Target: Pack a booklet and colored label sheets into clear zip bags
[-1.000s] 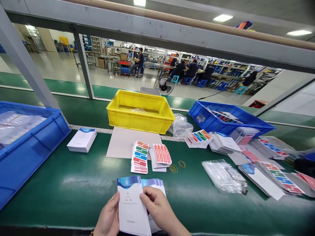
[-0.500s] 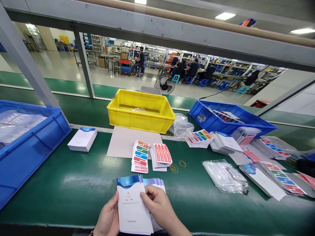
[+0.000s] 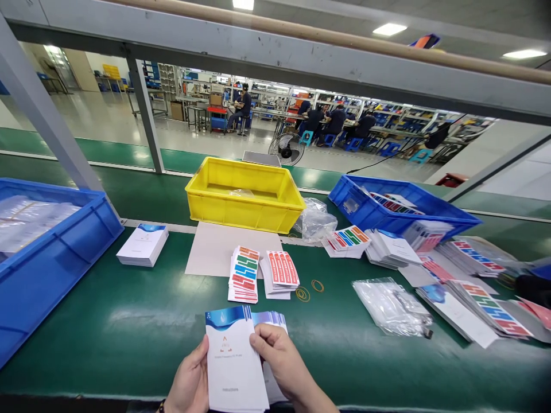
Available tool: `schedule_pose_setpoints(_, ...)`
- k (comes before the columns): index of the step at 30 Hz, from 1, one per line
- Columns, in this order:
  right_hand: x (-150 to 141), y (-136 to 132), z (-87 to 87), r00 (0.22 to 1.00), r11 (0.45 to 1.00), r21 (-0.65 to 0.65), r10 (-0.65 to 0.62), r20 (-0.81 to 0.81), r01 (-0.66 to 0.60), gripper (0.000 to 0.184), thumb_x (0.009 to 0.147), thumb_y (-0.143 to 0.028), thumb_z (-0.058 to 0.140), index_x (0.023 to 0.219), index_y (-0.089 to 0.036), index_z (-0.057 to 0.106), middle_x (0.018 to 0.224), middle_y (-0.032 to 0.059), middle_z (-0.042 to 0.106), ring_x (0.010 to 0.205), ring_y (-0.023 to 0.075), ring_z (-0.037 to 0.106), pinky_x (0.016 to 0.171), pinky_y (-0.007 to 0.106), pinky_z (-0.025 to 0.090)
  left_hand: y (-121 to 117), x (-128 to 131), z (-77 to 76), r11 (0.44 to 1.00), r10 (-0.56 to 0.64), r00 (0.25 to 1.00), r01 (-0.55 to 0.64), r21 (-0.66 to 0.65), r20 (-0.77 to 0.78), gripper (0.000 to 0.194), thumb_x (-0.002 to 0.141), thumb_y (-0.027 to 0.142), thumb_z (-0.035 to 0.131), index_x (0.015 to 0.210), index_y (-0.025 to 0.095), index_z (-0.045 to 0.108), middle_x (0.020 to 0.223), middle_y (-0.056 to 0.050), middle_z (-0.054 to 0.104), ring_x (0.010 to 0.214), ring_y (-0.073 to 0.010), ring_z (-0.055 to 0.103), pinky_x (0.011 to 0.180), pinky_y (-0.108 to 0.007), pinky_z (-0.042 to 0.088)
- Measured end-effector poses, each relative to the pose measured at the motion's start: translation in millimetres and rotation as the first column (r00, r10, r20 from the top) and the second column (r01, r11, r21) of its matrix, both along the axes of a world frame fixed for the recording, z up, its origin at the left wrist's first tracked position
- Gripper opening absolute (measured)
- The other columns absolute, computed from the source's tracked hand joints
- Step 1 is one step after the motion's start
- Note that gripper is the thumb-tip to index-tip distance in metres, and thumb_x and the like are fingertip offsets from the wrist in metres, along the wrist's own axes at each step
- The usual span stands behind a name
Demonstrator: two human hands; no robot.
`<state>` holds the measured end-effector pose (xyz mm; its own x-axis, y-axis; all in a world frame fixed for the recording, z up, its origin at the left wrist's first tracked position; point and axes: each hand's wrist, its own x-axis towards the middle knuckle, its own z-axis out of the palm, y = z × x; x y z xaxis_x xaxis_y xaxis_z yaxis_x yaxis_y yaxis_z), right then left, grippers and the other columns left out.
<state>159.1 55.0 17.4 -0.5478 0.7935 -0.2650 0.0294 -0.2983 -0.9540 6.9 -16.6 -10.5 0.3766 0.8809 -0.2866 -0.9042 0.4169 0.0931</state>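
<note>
While the left hand (image 3: 190, 373) is half-curling round the left edge of those blue-topped booklets (image 3: 235, 367), the right hand (image 3: 278, 355) is pinching their right side, thumb on top, and they're kinda hanging out over the green table (image 3: 129, 344).

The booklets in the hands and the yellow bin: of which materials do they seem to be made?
Booklets: probably paper, smooth and printed; thin, layered edges suggest it, though a coating is hard to judge.
Yellow bin: likely moulded plastic, slightly shiny, with uniform colour and thick rim.
</note>
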Motion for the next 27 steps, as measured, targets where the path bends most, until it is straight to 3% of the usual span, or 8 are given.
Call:
schedule_pose_setpoints(6, 3, 0, -3.2, 0.999, 0.999, -0.046, -0.013, -0.049, 0.011, 0.05, 0.066, -0.059, 0.063, 0.052, -0.018, 0.038, 0.05, -0.0073, 0.032, 0.048, 0.0062, 0.026, 0.047, 0.021, 0.02, -2, 1, -4.0, 0.999, -0.013, 1.0, 0.013, 0.04, 0.023, 0.038, 0.084, 0.037, 0.048, 0.099, 0.01, 0.069, 0.101, -0.013, 0.07, 0.115, -0.0309, 0.051, 0.106, -0.043, 0.025)
schedule_pose_setpoints(10, 3, -2, -4.7, 0.998, 0.996, -0.079, -0.036, -0.052, 0.032, 0.05, 0.067, -0.06, 0.062, 0.053, -0.017, 0.04, 0.049, -0.0076, 0.034, 0.046, 0.0058, 0.027, 0.046, 0.02, 0.022, -3, 2, -1.9, 1.0, -0.013, 1.0, 0.013, -0.005, -0.025, 0.038, 0.083, 0.039, 0.05, 0.1, 0.01, 0.069, 0.099, -0.014, 0.07, 0.111, -0.032, 0.054, 0.104, -0.045, 0.028)
schedule_pose_setpoints(15, 2, -8, 1.9, 0.993, 0.999, -0.035, -0.036, -0.115, 0.032, 0.035, 0.068, -0.049, 0.067, 0.074, -0.017, 0.055, 0.065, -0.0019, 0.056, 0.06, 0.0123, 0.052, 0.062, 0.025, 0.041, -6, 7, 9.5, 0.987, 0.086, 0.965, -0.117, -0.114, -0.246, 0.035, 0.082, 0.036, 0.054, 0.107, 0.014, 0.064, 0.097, -0.012, 0.071, 0.103, -0.0301, 0.059, 0.096, -0.045, 0.038)
schedule_pose_setpoints(21, 30, -7, 24.8, 0.983, 0.994, -0.027, -0.11, -0.149, 0.107, 0.035, 0.073, -0.042, 0.064, 0.095, -0.018, 0.053, 0.079, 0.0046, 0.065, 0.069, 0.0182, 0.062, 0.065, 0.031, 0.047, -11, 0, 16.9, 0.985, 0.151, 0.839, -0.173, 0.007, -0.523, 0.038, 0.083, 0.045, 0.049, 0.105, 0.016, 0.063, 0.092, -0.009, 0.068, 0.088, -0.0227, 0.062, 0.079, -0.035, 0.049)
schedule_pose_setpoints(23, 44, -2, 24.6, 0.989, 0.992, 0.009, -0.124, -0.084, 0.125, 0.041, 0.075, -0.042, 0.06, 0.106, -0.018, 0.049, 0.084, 0.0064, 0.066, 0.071, 0.0197, 0.063, 0.067, 0.034, 0.048, -13, -6, 14.0, 0.977, 0.185, 0.754, -0.21, 0.036, -0.63, 0.038, 0.082, 0.047, 0.051, 0.102, 0.017, 0.063, 0.088, -0.007, 0.066, 0.081, -0.0204, 0.061, 0.071, -0.032, 0.051)
schedule_pose_setpoints(25, 56, 5, 14.8, 0.978, 0.979, 0.127, -0.173, 0.117, 0.158, 0.052, 0.075, -0.041, 0.057, 0.119, -0.017, 0.042, 0.093, 0.009, 0.064, 0.079, 0.0221, 0.062, 0.072, 0.038, 0.048, -15, -10, 8.5, 0.977, 0.17, 0.673, -0.21, 0.035, -0.719, 0.035, 0.079, 0.047, 0.055, 0.096, 0.017, 0.063, 0.081, -0.005, 0.065, 0.073, -0.0186, 0.061, 0.061, -0.029, 0.051)
schedule_pose_setpoints(27, 64, 9, -1.7, 0.879, 0.936, 0.313, -0.278, 0.388, 0.158, 0.061, 0.073, -0.039, 0.057, 0.125, -0.013, 0.04, 0.11, 0.0136, 0.059, 0.099, 0.0263, 0.056, 0.084, 0.042, 0.043, -19, -13, 1.1, 0.989, 0.105, 0.621, -0.149, 0.015, -0.777, 0.035, 0.075, 0.05, 0.058, 0.086, 0.017, 0.064, 0.071, -0.003, 0.063, 0.063, -0.017, 0.059, 0.051, -0.026, 0.049)
